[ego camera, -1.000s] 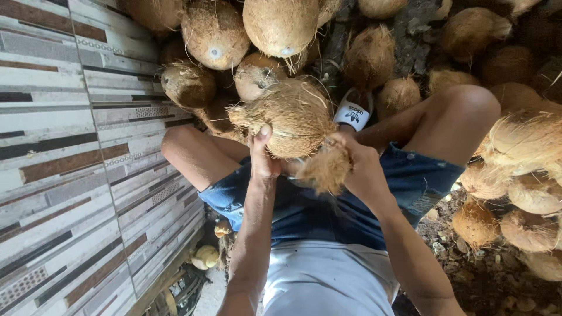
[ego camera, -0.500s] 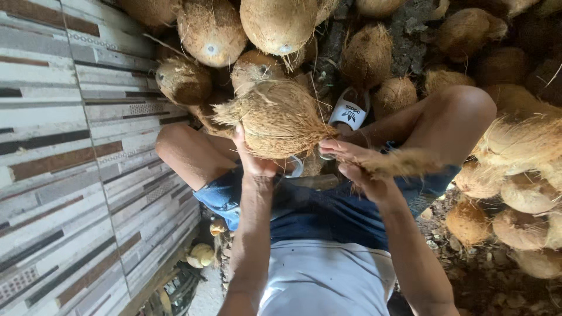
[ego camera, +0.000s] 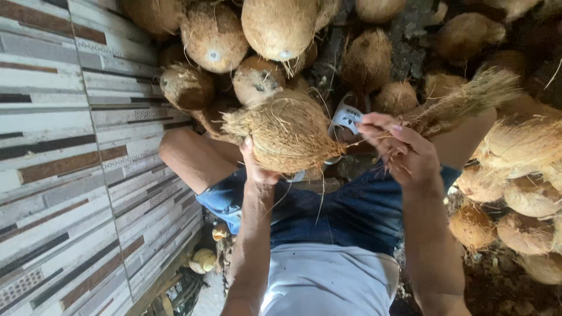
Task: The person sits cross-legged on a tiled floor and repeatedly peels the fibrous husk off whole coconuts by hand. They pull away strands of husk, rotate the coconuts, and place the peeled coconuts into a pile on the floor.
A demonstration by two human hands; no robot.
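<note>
While seated in blue denim shorts (ego camera: 351, 216) and a white shirt (ego camera: 328, 281), a person steadies a fibrous brown coconut (ego camera: 287, 131) over the lap with the left hand (ego camera: 257, 167) cupped beneath it, fingers curled around its underside. Just beside the coconut, the right hand (ego camera: 401, 149) is closed in a pinch on a long strip of torn husk fibre (ego camera: 462, 99) that fans out away from the coconut. Beyond the bare knees lies a heap of husked coconuts (ego camera: 275, 26), with a striped tiled wall (ego camera: 64, 164) on the left.
</note>
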